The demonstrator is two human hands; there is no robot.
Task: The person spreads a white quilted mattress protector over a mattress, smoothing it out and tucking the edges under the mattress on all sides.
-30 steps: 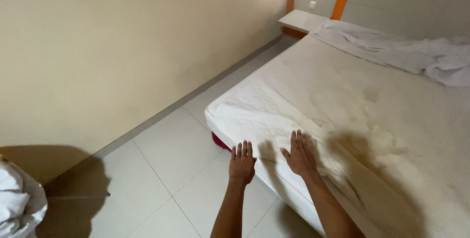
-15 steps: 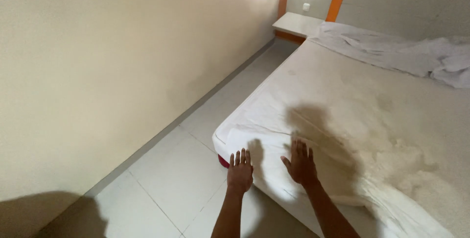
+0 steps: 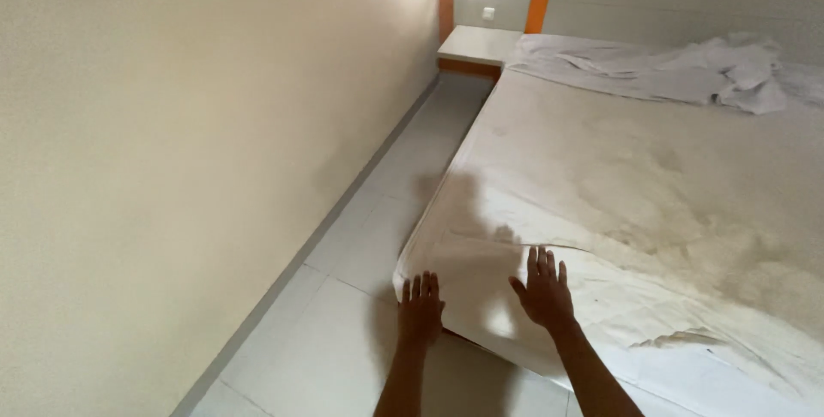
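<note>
A large mattress [image 3: 652,185] covered by a stained white sheet fills the right of the head view. My left hand [image 3: 421,307] lies flat with fingers spread on the mattress's near corner, at its edge. My right hand [image 3: 542,288] presses flat on the sheet a little further in, just below a fold line. Neither hand grips anything. A rumpled white sheet [image 3: 687,69] is bunched at the far end of the bed.
A cream wall [image 3: 197,151] runs along the left, with a narrow strip of pale floor tiles [image 3: 378,228] between it and the bed. A small white and orange bedside shelf [image 3: 478,46] stands at the far end of that strip.
The view has swung to look further up the bed. Both hands have stayed flat on the mattress corner, now sitting lower in the picture. The white bundle at the lower left is out of view.
</note>
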